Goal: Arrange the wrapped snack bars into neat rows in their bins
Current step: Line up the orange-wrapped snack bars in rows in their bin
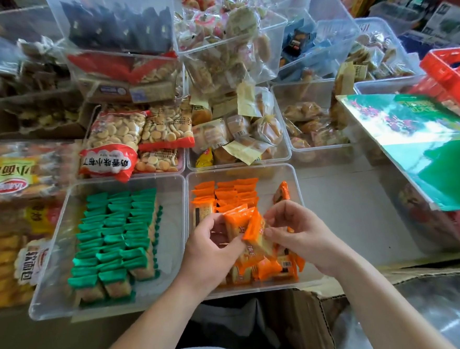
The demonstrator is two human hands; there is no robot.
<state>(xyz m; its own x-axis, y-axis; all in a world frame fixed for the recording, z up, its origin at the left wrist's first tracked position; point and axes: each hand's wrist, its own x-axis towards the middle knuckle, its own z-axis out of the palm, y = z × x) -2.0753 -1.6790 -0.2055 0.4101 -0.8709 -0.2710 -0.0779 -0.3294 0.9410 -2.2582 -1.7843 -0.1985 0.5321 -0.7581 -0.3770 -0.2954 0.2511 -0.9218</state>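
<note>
Left hand (pixel 209 246) grips a small stack of orange film-wrapped snack bars (pixel 234 220) above the clear plastic bin (pixel 239 170); right hand (pixel 300 229) pinches the front bar (pixel 256 231). Likely light, slick, crumbly inside: hold flat sides, not crimped ends.

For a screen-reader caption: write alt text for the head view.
A person's left hand and right hand grip orange-wrapped bars over a clear bin holding partial rows of them. In the neighbouring bin to its left, green-wrapped bars stand in neat rows; more bins of packaged snacks crowd behind.
</note>
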